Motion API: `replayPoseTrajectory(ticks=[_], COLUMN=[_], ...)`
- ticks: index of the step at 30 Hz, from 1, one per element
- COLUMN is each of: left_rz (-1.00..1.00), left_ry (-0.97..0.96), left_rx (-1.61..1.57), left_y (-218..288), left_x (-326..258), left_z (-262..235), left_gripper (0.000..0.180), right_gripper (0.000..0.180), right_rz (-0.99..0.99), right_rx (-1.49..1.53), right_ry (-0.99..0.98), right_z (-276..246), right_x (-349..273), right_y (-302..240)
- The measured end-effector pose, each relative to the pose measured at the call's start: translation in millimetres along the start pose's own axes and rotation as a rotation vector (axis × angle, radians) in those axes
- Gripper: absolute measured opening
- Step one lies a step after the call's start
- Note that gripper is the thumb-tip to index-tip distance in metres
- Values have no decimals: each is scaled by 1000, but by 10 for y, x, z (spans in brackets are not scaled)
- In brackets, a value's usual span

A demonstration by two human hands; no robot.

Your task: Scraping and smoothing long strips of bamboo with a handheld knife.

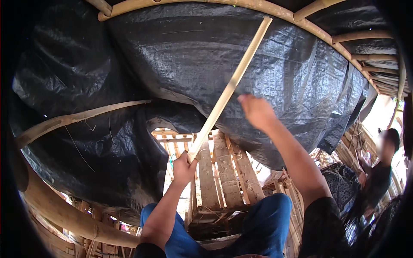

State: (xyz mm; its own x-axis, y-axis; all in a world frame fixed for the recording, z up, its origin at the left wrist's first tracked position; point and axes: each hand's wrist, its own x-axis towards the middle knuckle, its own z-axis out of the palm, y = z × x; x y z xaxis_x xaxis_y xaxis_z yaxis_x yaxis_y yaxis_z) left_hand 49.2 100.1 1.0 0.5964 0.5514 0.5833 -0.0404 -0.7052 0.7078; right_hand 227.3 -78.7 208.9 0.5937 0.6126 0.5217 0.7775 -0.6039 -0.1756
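Note:
My left hand (185, 169) is closed around the lower end of a long, pale split-bamboo strip (223, 96). The strip slants up and away to the right, its far end near the roof poles. To the right of the strip's middle, and apart from it, is my right hand (259, 113). Its fingers are curled and slightly blurred, and I cannot make out whether anything is in them. Below both hands, between my knees, is a rough wooden slatted bench (226, 172).
Black plastic sheeting (180, 56) hangs ahead and to the left. Bamboo poles (301, 21) cross overhead, and a thick one (77, 217) runs along the lower left. At the right is another person (378, 180), near bundles of bamboo strips (350, 148).

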Motion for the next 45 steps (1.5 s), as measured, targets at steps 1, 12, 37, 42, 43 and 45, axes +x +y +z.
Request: replayPoseTrajectory(ticks=[1,12,37,42,43,45], left_rz=[-15,-7,109,24,36,112], left_ry=[-7,-1,-29,-100,-111,-79], left_rx=[-4,-65,-65,-106,-117,-127], left_y=[11,-69,-22,-21,6,14], left_x=[-9,4,-258,-341,-348,-393], left_z=[23,-62,-263,-386,-346,-320], left_gripper=[23,24,21,20,20,19], right_gripper=[48,46,43,45,45,47], right_rz=[-152,-138,23,-58,44,58], right_rx=[-89,-173,-265,-345,-331,-310], right_ry=[-79,11,380,265,315,398], right_z=[48,-131,-1394,-1480,-1677,-1759], right_x=[-185,72,498,275,301,337], right_y=[-71,-7,442,308,415,498])
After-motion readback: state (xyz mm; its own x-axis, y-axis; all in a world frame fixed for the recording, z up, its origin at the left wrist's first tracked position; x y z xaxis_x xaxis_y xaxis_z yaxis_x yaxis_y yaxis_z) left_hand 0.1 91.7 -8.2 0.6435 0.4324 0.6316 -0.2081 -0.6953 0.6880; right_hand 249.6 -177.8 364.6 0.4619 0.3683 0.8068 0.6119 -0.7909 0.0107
